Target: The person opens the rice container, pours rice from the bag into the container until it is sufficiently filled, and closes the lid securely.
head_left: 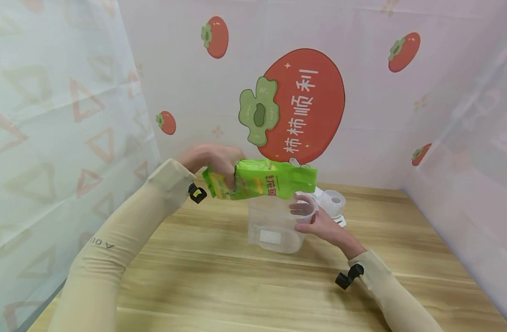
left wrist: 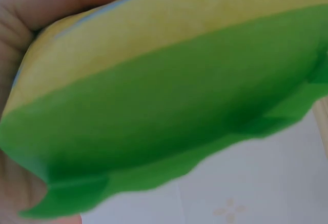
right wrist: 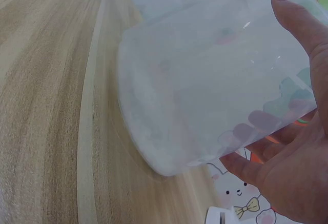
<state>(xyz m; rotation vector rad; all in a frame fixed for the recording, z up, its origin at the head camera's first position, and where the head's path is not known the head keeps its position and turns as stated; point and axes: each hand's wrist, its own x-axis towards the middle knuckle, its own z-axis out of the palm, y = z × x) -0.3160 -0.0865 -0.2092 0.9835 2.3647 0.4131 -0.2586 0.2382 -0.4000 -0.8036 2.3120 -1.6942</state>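
Note:
A green and yellow plastic bag [head_left: 259,182] with red printed characters lies tipped on its side in the air, gripped by my left hand [head_left: 222,161] around its left end. Its narrower right end hangs over the mouth of a clear plastic container [head_left: 274,226]. That container stands upright on the table with a small white label on its side. My right hand [head_left: 326,226] holds it by the right side near the rim, thumb in front and fingers behind. Close up in the left wrist view, the bag's base [left wrist: 164,111] fills most of the frame.
Behind the container sits a white piece with a translucent round cup [head_left: 333,203] on it. The wooden table [head_left: 220,276] is enclosed by a patterned back curtain [head_left: 187,83] and side curtains. A black wrist mount [head_left: 349,275] sits on my right sleeve.

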